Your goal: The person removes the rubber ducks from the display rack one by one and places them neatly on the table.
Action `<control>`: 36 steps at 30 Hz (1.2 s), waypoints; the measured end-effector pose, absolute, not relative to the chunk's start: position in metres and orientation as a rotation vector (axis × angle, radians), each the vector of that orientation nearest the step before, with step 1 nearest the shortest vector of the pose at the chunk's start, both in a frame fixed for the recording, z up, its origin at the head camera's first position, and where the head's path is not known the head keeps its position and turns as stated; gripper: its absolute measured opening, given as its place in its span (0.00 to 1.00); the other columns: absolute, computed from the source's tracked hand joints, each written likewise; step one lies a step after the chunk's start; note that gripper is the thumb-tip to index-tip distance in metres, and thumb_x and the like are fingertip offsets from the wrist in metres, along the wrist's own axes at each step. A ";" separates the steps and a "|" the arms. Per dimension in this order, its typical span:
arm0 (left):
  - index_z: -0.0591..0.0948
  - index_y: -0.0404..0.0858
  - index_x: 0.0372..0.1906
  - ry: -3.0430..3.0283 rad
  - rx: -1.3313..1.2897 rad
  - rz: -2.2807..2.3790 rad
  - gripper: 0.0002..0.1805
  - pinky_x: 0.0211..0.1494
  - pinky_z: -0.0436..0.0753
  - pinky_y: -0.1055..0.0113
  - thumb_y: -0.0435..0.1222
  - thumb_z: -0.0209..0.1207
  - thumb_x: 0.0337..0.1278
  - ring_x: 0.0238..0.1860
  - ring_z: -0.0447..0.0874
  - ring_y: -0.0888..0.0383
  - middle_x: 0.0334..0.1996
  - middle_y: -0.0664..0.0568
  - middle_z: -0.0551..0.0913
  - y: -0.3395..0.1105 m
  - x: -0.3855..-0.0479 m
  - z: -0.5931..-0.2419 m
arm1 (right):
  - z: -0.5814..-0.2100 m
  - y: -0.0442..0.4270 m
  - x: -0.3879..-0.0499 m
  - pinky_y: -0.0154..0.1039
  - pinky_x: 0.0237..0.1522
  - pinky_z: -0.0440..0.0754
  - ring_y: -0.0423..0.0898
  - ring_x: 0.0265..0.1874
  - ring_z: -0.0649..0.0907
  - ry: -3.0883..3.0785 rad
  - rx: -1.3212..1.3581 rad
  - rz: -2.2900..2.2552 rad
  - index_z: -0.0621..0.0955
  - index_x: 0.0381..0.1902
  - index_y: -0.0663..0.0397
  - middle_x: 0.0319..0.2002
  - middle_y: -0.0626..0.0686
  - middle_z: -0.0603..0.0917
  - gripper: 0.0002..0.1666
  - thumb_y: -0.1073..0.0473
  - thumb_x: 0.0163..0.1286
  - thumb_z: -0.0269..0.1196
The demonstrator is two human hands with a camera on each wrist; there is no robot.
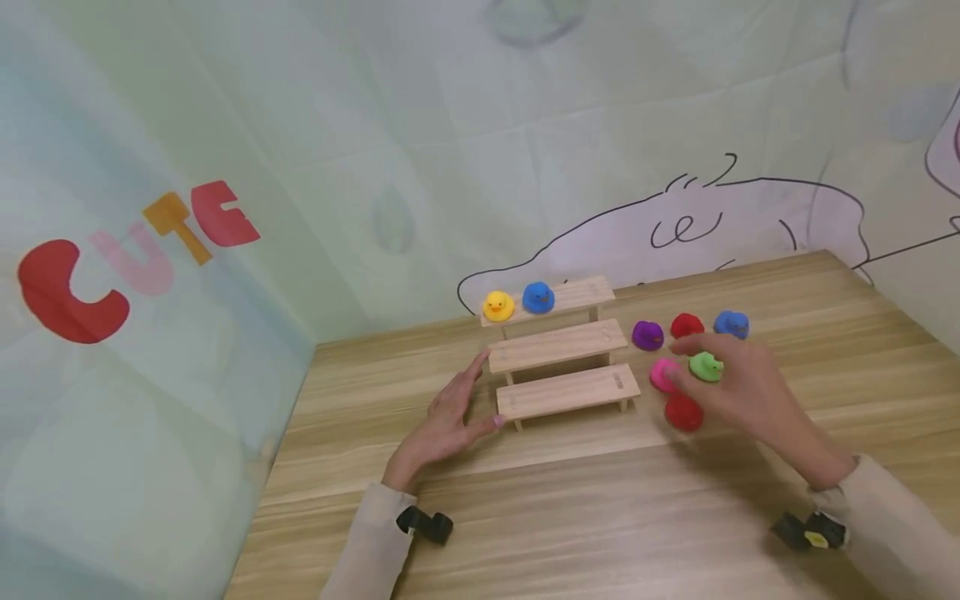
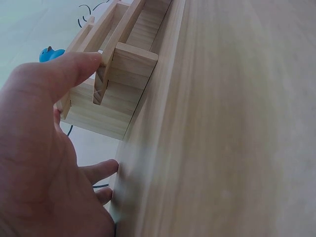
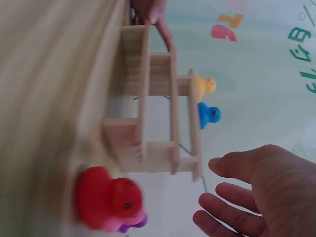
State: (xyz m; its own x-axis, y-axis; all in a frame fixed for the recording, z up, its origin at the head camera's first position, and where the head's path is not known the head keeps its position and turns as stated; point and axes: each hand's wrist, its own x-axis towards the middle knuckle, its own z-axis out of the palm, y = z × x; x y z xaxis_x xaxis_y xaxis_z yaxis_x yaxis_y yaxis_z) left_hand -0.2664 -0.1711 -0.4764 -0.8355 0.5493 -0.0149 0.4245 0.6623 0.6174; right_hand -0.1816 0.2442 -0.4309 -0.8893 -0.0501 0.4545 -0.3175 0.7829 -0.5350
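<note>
A three-step wooden rack (image 1: 564, 393) stands on the table, with a yellow rubber duck (image 1: 498, 307) and a blue rubber duck (image 1: 538, 297) on its top step. At the rack's left end is my left hand (image 1: 442, 421); its thumb touches the bottom step and the index finger reaches the middle one. My right hand (image 1: 750, 387) hovers over the loose ducks, thumb and fingers apart, holding nothing. Around it are a pink duck (image 1: 663, 375), a green duck (image 1: 705, 367) and a red duck (image 1: 684, 412). In the right wrist view, that red duck (image 3: 106, 200) looks blurred.
Farther back on the table (image 1: 525, 517) sit a purple duck (image 1: 647, 335), another red duck (image 1: 686, 325) and another blue duck (image 1: 732, 324). A printed cloth backdrop (image 1: 420, 167) rises behind the table and along its left side.
</note>
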 end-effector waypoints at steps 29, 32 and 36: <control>0.35 0.68 0.88 2.670 0.787 0.909 0.56 0.85 0.49 0.28 0.56 0.63 0.72 0.89 0.50 0.39 0.88 0.43 0.55 -0.172 -0.267 -0.476 | -0.396 0.146 -0.279 0.60 0.65 0.81 0.59 0.62 0.85 -2.474 0.408 1.152 0.81 0.69 0.56 0.64 0.60 0.88 0.29 0.55 0.74 0.72; 0.35 0.69 0.88 2.669 0.783 0.914 0.56 0.85 0.49 0.28 0.57 0.63 0.72 0.89 0.49 0.39 0.88 0.42 0.55 -0.172 -0.266 -0.476 | -0.396 0.139 -0.285 0.60 0.66 0.82 0.60 0.64 0.84 -2.498 0.394 1.175 0.80 0.71 0.56 0.67 0.60 0.86 0.31 0.56 0.74 0.72; 0.35 0.70 0.87 2.668 0.765 0.915 0.56 0.85 0.48 0.27 0.58 0.62 0.72 0.89 0.46 0.38 0.88 0.43 0.53 -0.172 -0.267 -0.476 | -0.393 0.130 -0.291 0.61 0.66 0.82 0.60 0.64 0.85 -2.501 0.397 1.195 0.80 0.71 0.55 0.68 0.59 0.86 0.31 0.56 0.73 0.73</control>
State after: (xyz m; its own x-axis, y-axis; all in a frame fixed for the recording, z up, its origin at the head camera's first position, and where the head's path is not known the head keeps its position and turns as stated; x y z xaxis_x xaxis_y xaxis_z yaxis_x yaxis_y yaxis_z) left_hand -0.2667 -0.1721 -0.4762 -0.8407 0.5403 -0.0366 0.4040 0.6707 0.6221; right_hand -0.2915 0.1296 -0.3933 -0.9033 -0.1028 0.4165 -0.3887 0.6070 -0.6932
